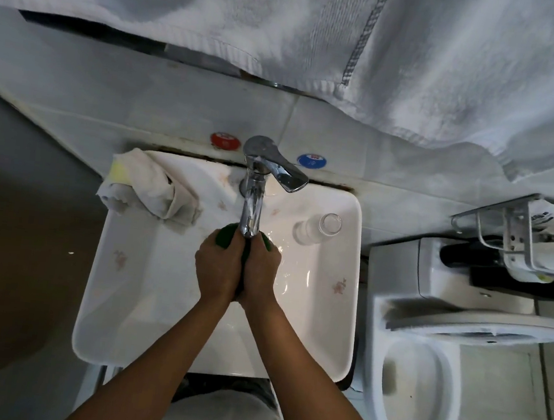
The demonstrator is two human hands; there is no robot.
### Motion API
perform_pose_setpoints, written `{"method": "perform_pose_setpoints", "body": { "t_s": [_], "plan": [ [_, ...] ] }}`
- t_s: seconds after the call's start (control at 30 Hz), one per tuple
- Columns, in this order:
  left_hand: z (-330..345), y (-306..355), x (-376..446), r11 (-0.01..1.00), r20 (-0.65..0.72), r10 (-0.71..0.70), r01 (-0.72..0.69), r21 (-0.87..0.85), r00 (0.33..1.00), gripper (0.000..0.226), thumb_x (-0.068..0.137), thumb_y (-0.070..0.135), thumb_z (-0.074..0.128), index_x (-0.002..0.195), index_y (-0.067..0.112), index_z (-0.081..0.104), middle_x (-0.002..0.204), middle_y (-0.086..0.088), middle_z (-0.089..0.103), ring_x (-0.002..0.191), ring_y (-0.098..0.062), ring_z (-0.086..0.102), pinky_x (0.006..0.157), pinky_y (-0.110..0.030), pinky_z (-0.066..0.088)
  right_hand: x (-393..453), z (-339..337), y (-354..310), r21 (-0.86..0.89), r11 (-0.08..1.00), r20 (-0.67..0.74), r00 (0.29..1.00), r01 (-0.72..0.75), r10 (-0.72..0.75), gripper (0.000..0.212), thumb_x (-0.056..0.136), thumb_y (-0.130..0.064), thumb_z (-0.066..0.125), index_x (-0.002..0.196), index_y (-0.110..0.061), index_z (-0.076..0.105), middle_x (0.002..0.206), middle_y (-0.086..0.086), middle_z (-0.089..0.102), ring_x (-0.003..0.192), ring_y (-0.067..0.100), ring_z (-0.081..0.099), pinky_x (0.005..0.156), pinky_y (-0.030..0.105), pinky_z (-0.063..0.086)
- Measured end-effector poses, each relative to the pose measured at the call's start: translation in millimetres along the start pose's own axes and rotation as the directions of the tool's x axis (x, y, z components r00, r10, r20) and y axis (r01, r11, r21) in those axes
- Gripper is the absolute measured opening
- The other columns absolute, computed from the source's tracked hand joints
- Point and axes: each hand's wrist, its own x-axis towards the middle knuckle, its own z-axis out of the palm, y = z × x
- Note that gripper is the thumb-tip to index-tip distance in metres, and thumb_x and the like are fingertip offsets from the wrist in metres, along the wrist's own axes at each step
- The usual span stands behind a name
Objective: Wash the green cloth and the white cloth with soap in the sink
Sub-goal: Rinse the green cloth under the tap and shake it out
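Under the chrome faucet, both hands clench the green cloth between them, left hand and right hand hiding most of it. Around them lies the glossy white sink. Left of the hands, the crumpled white cloth drapes its rim; right, a clear glass stands.

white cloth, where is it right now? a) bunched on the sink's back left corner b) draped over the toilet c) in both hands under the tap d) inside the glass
a: the white cloth lies bunched on the back left corner of the sink, while both hands hold the green cloth under the tap.
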Motion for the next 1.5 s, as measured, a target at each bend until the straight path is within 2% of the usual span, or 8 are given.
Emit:
{"method": "perform_pose_setpoints", "body": {
  "t_s": [0.23, 0.6, 0.77, 0.9, 1.03, 1.13, 1.23, 1.5],
  "plan": [
    [-7.7, 14.8, -11.8, 0.996, 0.048, 0.08, -0.078, -0.046, 0.996, 0.028, 0.086, 0.013, 0.06, 0.059, 0.021, 0.059, 0.055, 0.0, 0.061, 0.052, -0.017, 0.058, 0.057, -0.03, 0.048, -11.3, -9.2, -9.0, -0.14, 0.975, -0.061, 0.982, 0.17, -0.18, 0.024, 0.072, -0.022, 0.056, 0.053, -0.006, 0.052, 0.055, 0.016, 0.046, 0.057, 0.023, 0.045, 0.055, 0.037, 0.038],
    [-32.6, 75.2, -42.8, 0.966, -0.057, 0.114, -0.124, -0.226, 0.992, 0.013, 0.088, 0.016, 0.059, 0.077, 0.015, 0.065, 0.072, 0.003, 0.065, 0.077, -0.017, 0.062, 0.072, -0.03, 0.05, -55.5, -24.1, -91.4, -0.417, 0.819, 0.154, 0.918, 0.395, -0.365, 0.042, 0.098, -0.05, 0.037, 0.11, -0.018, 0.062, 0.101, -0.004, 0.063, 0.096, 0.01, 0.057, 0.085, 0.026, 0.046],
    [-47.7, 96.2, -35.1, 0.948, -0.032, 0.116, -0.12, -0.295, 0.993, 0.018, 0.087, 0.017, 0.061, 0.07, 0.023, 0.062, 0.072, 0.0, 0.064, 0.08, -0.025, 0.063, 0.078, -0.043, 0.056, -52.5, -16.4, -136.8, -0.365, 0.844, 0.153, 0.92, 0.392, -0.361, 0.03, 0.1, -0.042, 0.041, 0.087, -0.026, 0.063, 0.087, 0.007, 0.068, 0.076, 0.018, 0.063, 0.072, 0.035, 0.054],
    [-54.2, 99.4, -33.7, 0.939, -0.015, 0.054, -0.056, -0.339, 0.998, 0.008, 0.088, 0.022, 0.061, 0.084, 0.019, 0.066, 0.083, -0.003, 0.067, 0.09, -0.024, 0.065, 0.083, -0.046, 0.056, -50.7, -11.0, -119.2, -0.286, 0.927, 0.115, 0.969, 0.243, -0.219, 0.045, 0.1, -0.046, 0.036, 0.104, -0.012, 0.065, 0.084, 0.008, 0.068, 0.076, 0.018, 0.063, 0.064, 0.027, 0.053],
    [-58.3, 99.7, -34.5, 0.925, 0.026, 0.028, -0.016, -0.379, 0.999, 0.005, 0.089, 0.024, 0.061, 0.086, 0.023, 0.065, 0.086, 0.0, 0.067, 0.092, -0.021, 0.064, 0.085, -0.044, 0.056, -63.3, -13.1, -93.1, -0.178, 0.98, 0.055, 0.996, 0.085, -0.076, 0.048, 0.097, -0.058, 0.031, 0.102, -0.021, 0.062, 0.101, 0.004, 0.067, 0.095, 0.021, 0.062, 0.075, 0.031, 0.051],
    [-60.5, 101.4, -37.8, 0.926, 0.065, 0.052, -0.024, -0.376, 0.997, 0.005, 0.089, 0.024, 0.06, 0.088, 0.029, 0.062, 0.09, 0.004, 0.065, 0.095, -0.019, 0.063, 0.084, -0.036, 0.056, -78.3, -18.2, -80.2, -0.078, 0.994, 0.162, 0.983, -0.077, 0.089, 0.054, 0.092, -0.065, 0.033, 0.125, -0.027, 0.054, 0.118, 0.0, 0.058, 0.112, 0.027, 0.056, 0.095, 0.047, 0.047],
    [-61.3, 101.4, -39.6, 0.946, 0.096, 0.095, -0.06, -0.317, 0.991, 0.006, 0.09, 0.025, 0.06, 0.094, 0.03, 0.058, 0.092, 0.007, 0.062, 0.097, -0.017, 0.061, 0.082, -0.03, 0.054, -92.1, -18.9, -79.9, 0.004, 0.988, 0.283, 0.948, -0.155, 0.147, 0.043, 0.092, -0.061, 0.041, 0.112, -0.03, 0.062, 0.108, -0.002, 0.066, 0.103, 0.028, 0.061, 0.094, 0.052, 0.05],
    [-71.8, 94.5, -37.0, 0.974, 0.235, 0.219, -0.196, -0.115, 0.947, 0.031, 0.089, 0.014, 0.053, 0.115, 0.031, 0.048, 0.123, -0.003, 0.049, 0.11, -0.019, 0.052, 0.091, -0.036, 0.051, -97.4, 6.4, -81.8, 0.03, 0.998, 0.171, 0.983, 0.062, -0.066, 0.027, 0.092, -0.032, 0.06, 0.118, -0.027, 0.06, 0.118, 0.006, 0.064, 0.11, 0.025, 0.06, 0.093, 0.044, 0.054]
  ]
}}
